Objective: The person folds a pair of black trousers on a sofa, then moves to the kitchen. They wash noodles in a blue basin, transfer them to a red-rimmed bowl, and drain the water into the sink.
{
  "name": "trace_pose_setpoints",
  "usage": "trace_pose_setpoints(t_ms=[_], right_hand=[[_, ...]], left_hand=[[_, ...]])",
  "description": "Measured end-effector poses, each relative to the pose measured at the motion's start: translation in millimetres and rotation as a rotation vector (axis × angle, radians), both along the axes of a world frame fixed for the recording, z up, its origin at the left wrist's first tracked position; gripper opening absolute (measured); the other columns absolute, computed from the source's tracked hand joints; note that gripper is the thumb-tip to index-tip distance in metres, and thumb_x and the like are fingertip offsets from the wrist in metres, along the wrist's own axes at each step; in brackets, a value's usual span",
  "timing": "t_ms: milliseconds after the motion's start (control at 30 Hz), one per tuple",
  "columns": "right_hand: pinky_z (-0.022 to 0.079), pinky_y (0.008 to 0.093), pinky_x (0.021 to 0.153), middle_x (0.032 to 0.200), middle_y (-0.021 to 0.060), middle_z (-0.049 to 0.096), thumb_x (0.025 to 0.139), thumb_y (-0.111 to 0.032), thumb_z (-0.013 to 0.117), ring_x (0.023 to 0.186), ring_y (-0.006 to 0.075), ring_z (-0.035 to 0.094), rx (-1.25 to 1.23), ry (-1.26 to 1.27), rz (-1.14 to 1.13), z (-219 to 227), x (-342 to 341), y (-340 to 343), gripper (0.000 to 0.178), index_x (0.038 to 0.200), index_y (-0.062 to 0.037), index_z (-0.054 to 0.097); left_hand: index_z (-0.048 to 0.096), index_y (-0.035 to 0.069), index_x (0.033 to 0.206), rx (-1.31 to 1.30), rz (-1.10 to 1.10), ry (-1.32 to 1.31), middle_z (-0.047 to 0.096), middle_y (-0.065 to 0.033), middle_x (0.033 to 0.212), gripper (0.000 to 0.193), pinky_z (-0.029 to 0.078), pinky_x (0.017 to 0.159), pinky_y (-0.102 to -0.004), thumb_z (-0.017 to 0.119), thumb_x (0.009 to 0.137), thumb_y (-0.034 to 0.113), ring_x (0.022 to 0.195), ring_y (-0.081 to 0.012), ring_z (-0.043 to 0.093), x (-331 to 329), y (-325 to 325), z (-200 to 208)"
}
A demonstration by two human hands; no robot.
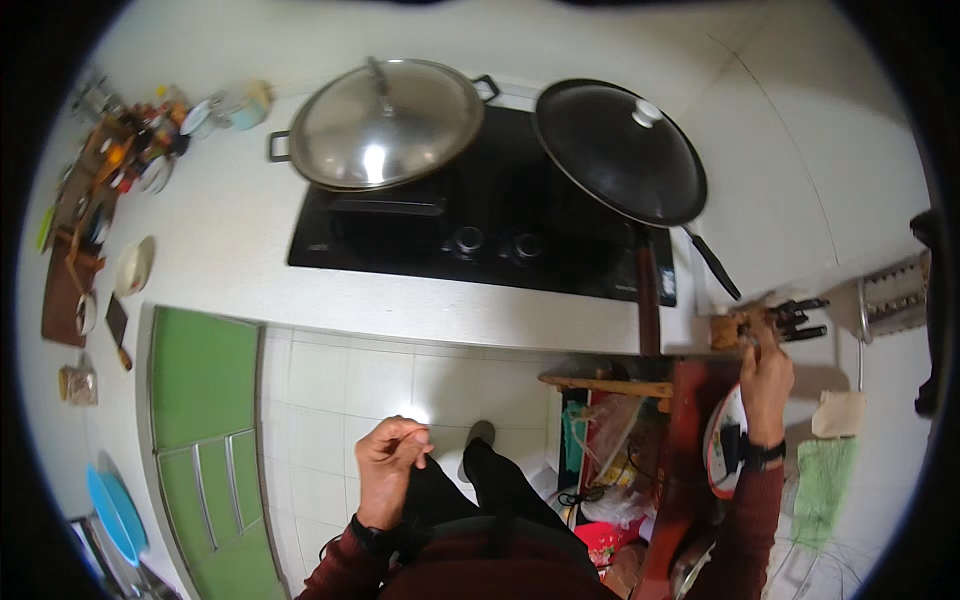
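Observation:
My right hand reaches to the wooden knife block at the counter's right end. Its fingers are closed at the block, beside several black knife handles; what they grip is hidden. In front of my body, over the floor, my left hand is raised with curled fingers and thumb drawn together. Nothing shows in it.
A wok with a domed steel lid and a lidded black pan stand on the black cooktop. Below the knife block is a reddish-brown cabinet. A cleaver lies on the left counter, near a blue basin.

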State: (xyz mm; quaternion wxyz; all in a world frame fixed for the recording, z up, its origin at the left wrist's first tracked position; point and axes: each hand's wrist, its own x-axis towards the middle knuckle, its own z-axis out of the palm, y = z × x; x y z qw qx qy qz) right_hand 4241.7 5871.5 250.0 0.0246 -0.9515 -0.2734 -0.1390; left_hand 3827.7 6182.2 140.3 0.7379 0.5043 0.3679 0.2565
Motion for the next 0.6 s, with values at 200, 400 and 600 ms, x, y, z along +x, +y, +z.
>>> trace_pose_setpoints(t_ms=[200, 400, 600], right_hand=[[0.055, 0.0511, 0.072, 0.088, 0.0231, 0.073, 0.101, -0.021, 0.066, 0.082, 0.0461, 0.07, 0.217, 0.184, 0.362, -10, -112, 40, 0.024, 0.119, -0.0064, 0.073], [0.054, 0.0519, 0.082, 0.098, 0.0238, 0.074, 0.103, -0.026, 0.061, 0.091, 0.0457, 0.07, 0.035, 0.631, 0.618, -110, -167, 65, 0.027, 0.12, -0.0071, 0.073], [0.053, 0.0537, 0.089, 0.106, 0.0257, 0.074, 0.105, -0.031, 0.058, 0.099, 0.0463, 0.069, -0.13, 0.815, 0.866, -176, -194, 105, 0.033, 0.124, -0.0073, 0.071]], left_hand=[[0.073, 0.002, 0.105, -0.087, -0.02, -0.05, 0.066, 0.0007, 0.087, 0.007, 0.047, 0.063, -0.0226, 0.071, 0.103, 0.008, 0.072, -0.0065, 0.056, -9, -3, 3], [0.071, 0.002, 0.102, -0.033, -0.07, -0.035, 0.061, 0.0032, 0.083, 0.014, 0.043, 0.062, -0.0245, 0.066, 0.107, 0.015, 0.07, -0.0053, 0.05, -32, 2, 9], [0.072, 0.003, 0.103, -0.022, 0.145, 0.027, 0.062, 0.0035, 0.081, 0.01, 0.043, 0.06, -0.0233, 0.067, 0.105, 0.012, 0.068, -0.0044, 0.051, -95, -2, 13]])
